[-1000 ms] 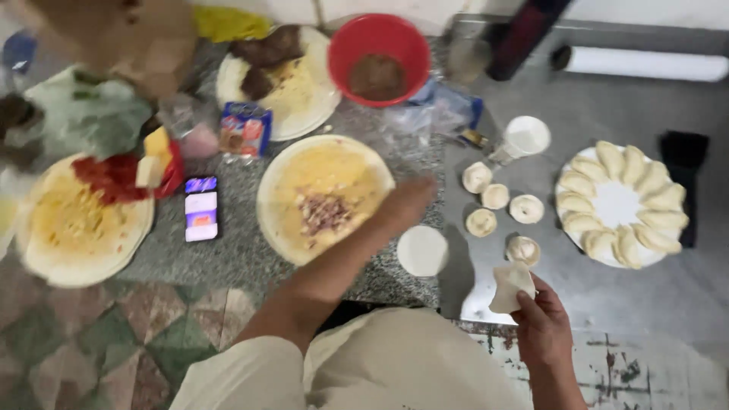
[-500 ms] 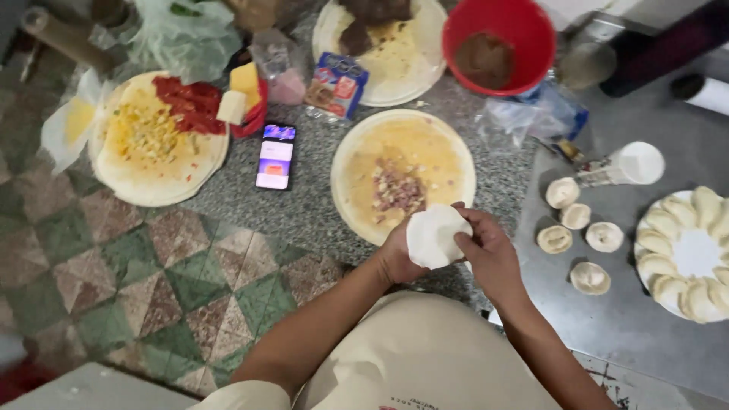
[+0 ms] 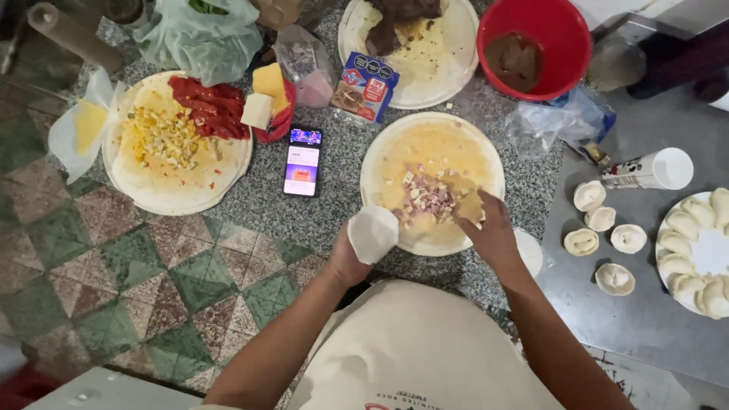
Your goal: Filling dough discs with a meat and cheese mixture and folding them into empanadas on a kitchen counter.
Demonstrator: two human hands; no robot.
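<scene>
We see the left hand (image 3: 351, 254) cupped under a soft round white dough disc (image 3: 373, 233), fingers closed around it, just off the near rim of a flat pale plate (image 3: 486, 152). The right hand (image 3: 486, 228) reaches onto that plate, fingertips bunched beside the chopped pink-and-white filling (image 3: 427, 196); we cannot tell if it pinches any. The plate sits mid speckled granite counter (image 3: 334, 205). Glossy phone (image 3: 302, 160) lies left of it; folded dumplings (image 3: 600, 220) rest toward the right edge.
</scene>
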